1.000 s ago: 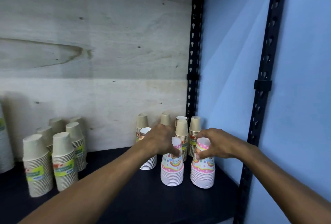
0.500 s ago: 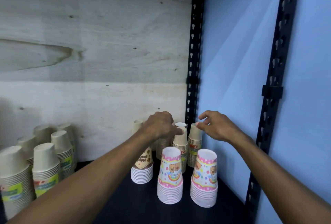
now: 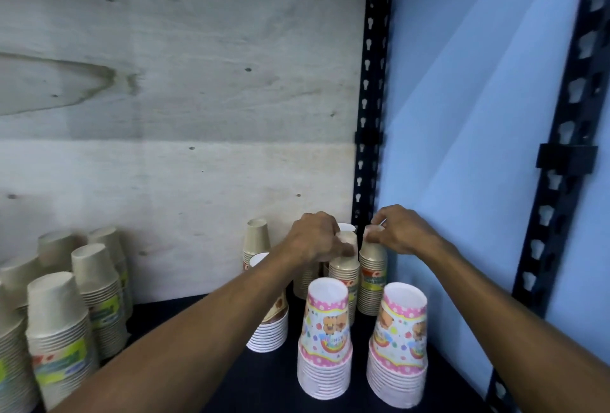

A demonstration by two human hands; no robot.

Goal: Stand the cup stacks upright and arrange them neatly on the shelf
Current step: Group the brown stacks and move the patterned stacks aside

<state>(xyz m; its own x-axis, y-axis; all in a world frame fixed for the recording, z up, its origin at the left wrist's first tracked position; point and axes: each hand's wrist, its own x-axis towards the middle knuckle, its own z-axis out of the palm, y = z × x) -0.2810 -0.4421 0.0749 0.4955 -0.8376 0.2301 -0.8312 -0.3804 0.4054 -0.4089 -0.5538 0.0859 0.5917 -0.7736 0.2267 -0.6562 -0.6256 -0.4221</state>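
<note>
The left hand (image 3: 313,237) grips one kraft stack (image 3: 345,267); the right hand (image 3: 401,234) seemingly pinches the corner stack (image 3: 373,277). Both stacks crowd the rear post (image 3: 371,115), while dark shelf (image 3: 231,376) lies open in front.

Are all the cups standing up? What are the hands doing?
Two pink cartoon stacks: upright, rims down, side by side, untouched.
Brown stacks at the back right: upright.
Left hand: fingers curled, grip on a back stack's top.
Right hand: grip on the corner stack's top.
Brown stacks at left: upright.

No legible text on any cup stacks (image 3: 325,340)
</note>
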